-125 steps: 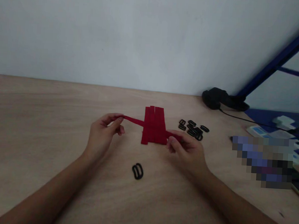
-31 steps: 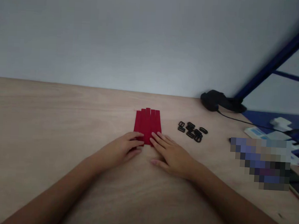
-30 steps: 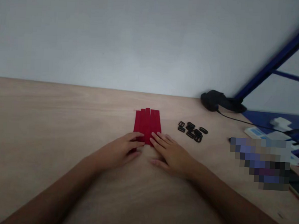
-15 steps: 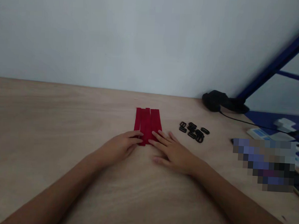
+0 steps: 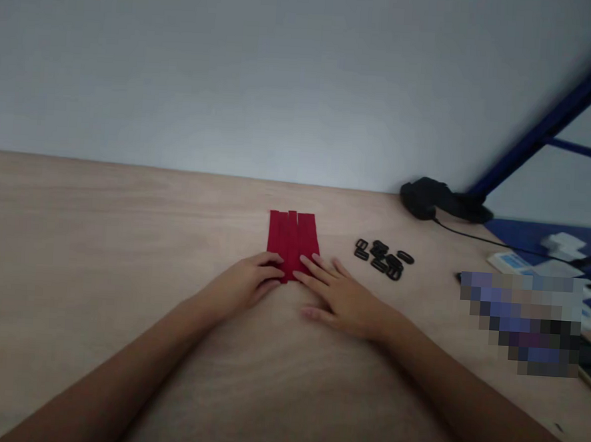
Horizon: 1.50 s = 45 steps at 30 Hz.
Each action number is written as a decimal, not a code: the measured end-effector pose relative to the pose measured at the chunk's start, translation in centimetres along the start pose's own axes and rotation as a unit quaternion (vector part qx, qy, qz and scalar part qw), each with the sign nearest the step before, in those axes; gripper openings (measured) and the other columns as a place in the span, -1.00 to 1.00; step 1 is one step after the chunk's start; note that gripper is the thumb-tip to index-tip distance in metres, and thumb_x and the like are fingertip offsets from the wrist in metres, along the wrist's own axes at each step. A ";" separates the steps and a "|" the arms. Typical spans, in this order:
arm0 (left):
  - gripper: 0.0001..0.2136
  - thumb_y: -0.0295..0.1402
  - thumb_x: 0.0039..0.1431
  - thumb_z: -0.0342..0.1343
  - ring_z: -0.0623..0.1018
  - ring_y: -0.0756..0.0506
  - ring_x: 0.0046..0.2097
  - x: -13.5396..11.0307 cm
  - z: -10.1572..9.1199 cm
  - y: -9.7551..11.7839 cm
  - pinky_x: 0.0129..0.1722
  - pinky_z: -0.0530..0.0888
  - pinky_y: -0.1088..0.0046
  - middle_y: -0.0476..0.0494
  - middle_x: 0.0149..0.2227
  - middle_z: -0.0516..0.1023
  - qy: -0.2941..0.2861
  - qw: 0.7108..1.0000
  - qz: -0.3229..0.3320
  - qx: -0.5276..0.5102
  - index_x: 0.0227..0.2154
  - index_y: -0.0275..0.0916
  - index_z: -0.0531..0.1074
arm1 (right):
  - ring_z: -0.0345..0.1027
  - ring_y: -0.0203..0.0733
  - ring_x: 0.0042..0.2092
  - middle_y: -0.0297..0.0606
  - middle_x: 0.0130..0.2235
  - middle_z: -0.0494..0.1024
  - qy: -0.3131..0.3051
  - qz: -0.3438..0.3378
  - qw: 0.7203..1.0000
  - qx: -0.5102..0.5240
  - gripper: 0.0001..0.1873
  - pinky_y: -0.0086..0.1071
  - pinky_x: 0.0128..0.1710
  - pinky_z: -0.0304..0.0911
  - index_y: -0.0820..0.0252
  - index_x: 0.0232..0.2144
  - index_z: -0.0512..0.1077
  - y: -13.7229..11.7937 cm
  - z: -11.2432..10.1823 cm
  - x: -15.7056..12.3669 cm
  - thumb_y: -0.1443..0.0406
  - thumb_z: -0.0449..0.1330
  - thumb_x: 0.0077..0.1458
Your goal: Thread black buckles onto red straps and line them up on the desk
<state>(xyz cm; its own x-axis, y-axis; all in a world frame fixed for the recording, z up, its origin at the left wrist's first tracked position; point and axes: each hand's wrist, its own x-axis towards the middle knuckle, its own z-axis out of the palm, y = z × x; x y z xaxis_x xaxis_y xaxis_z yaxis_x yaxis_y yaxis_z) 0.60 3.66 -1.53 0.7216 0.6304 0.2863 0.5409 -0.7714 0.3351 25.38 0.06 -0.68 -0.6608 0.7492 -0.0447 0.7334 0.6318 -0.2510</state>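
Several red fabric strips (image 5: 288,232) lie flat side by side on the wooden table (image 5: 124,237), their far ends slightly uneven. My left hand (image 5: 244,281) rests at the near left corner of the strips, fingertips touching the leftmost ones, fingers stretched out. Across from it, my right hand (image 5: 344,294) lies spread, its fingertips pressing on the near right part of the strips and its thumb on the bare wood. Neither hand grips anything. The fingers cover parts of the strips' near ends.
Right of the strips is a loose cluster of black strap buckles (image 5: 381,256). Farther back, a black object with a cable (image 5: 434,197) lies by the wall (image 5: 284,80). White and blue packets (image 5: 513,264) and a blurred-out item (image 5: 524,322) occupy the right side.
The narrow gap between the left strips has closed as my left fingers moved slightly inward and forward. My right hand stays nearly in place on the strips.
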 end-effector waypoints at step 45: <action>-0.51 -0.06 0.32 -0.10 0.02 -0.29 0.36 -0.3 0.3 1.3 0.29 0.06 0.02 -0.20 0.32 0.12 -0.085 0.995 0.012 0.052 0.25 -0.09 0.17 | 0.38 -0.04 -0.15 -0.06 -0.21 0.52 0.140 0.191 0.962 -0.132 -0.70 -0.23 -0.08 0.26 0.26 -0.34 0.55 0.1 -1.2 -0.2 0.24 0.06 0.24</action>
<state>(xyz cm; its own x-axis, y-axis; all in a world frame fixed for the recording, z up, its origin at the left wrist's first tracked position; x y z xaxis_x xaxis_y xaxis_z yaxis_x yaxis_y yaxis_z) 1.25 2.50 -1.48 0.7923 0.5953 0.1337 0.5587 -0.7959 0.2334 25.81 0.20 0.51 -0.2925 0.9378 0.1869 0.9539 0.2998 -0.0113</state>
